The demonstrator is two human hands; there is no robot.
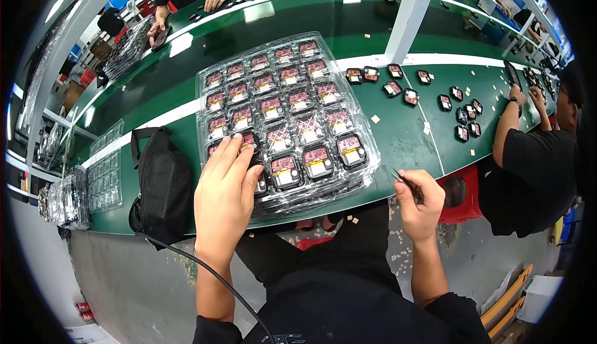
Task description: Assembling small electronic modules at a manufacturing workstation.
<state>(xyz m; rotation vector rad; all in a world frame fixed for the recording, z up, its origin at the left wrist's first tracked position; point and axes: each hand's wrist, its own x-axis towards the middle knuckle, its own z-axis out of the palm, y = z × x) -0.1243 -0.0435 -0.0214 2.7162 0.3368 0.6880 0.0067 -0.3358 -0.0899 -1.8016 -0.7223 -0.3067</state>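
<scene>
A clear plastic blister tray (365, 137), on top of a stack of such trays, holds rows of small black-cased devices with red circuit boards and silver parts. My left hand (225, 185) rests over its near left corner, fingers stretched out and thumb apart. Its fingertips touch a device (249, 140) there and partly cover others. Right of the tray, beyond the table's near edge, my right hand (421, 204) is closed on dark, thin-tipped tweezers (398, 177). Their points face up and left, apart from the tray. One near-row device (319, 162) sits uncovered in its pocket.
Loose devices (392, 88) lie on the green table (398, 135) at right, among small pale scraps. A black bag (163, 179) and empty trays (107, 176) sit at left. A white post (411, 17) rises behind. Co-workers sit at right (535, 157) and across.
</scene>
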